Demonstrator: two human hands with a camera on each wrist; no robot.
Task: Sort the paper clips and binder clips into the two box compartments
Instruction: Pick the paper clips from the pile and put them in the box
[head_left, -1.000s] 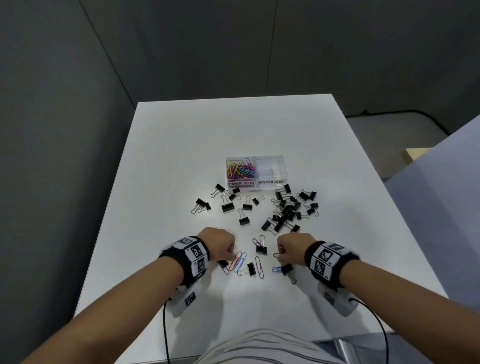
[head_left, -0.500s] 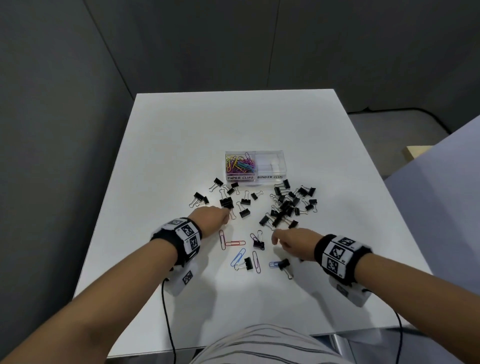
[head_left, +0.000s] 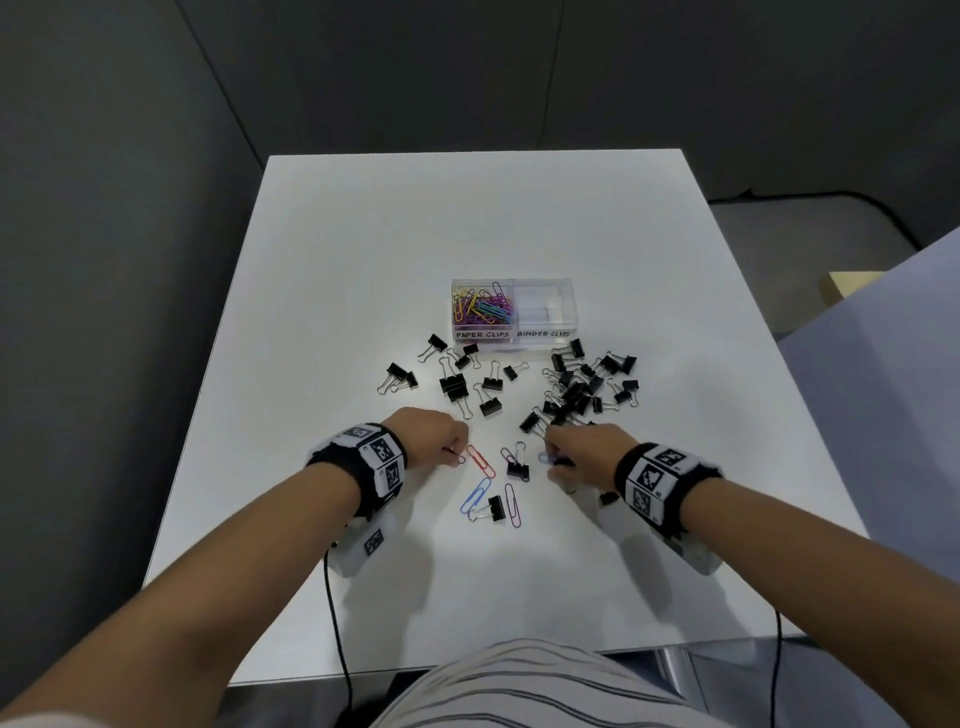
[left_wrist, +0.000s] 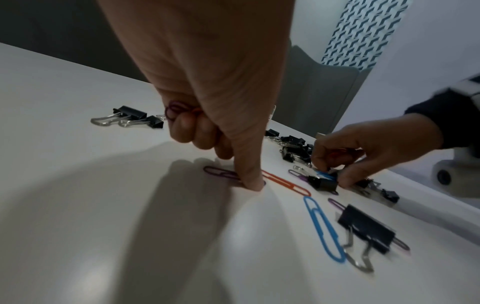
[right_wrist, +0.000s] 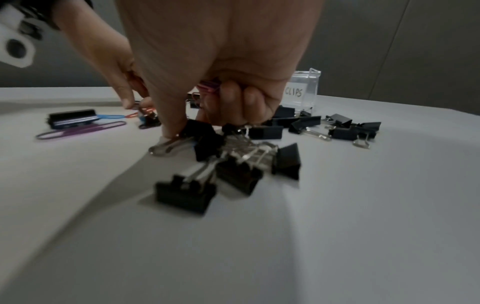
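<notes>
On the near half of the white table (head_left: 322, 322), a few coloured wire paper clips — an orange one (left_wrist: 285, 183), a blue one (left_wrist: 322, 228) — lie flat among small black binder clips with steel wire handles (head_left: 571, 395), all short of the clear plastic two-compartment box (head_left: 511, 332); its "paper clips" side holds a coloured heap, its "binder clips" side looks empty. The left hand (head_left: 428, 434) has its last fingers curled round purple paper clips, while its forefinger presses a purple wire paper clip (left_wrist: 221, 175) to the table. The right hand (head_left: 587, 452) pinches something blue beside a binder clip and keeps pink clips tucked in its curled fingers. The paper clips look light, thin and slippery on this smooth top — best slid and nipped at a rounded end. The binder clips seem stiffer and bulkier, easily lifted by body or handle.
</notes>
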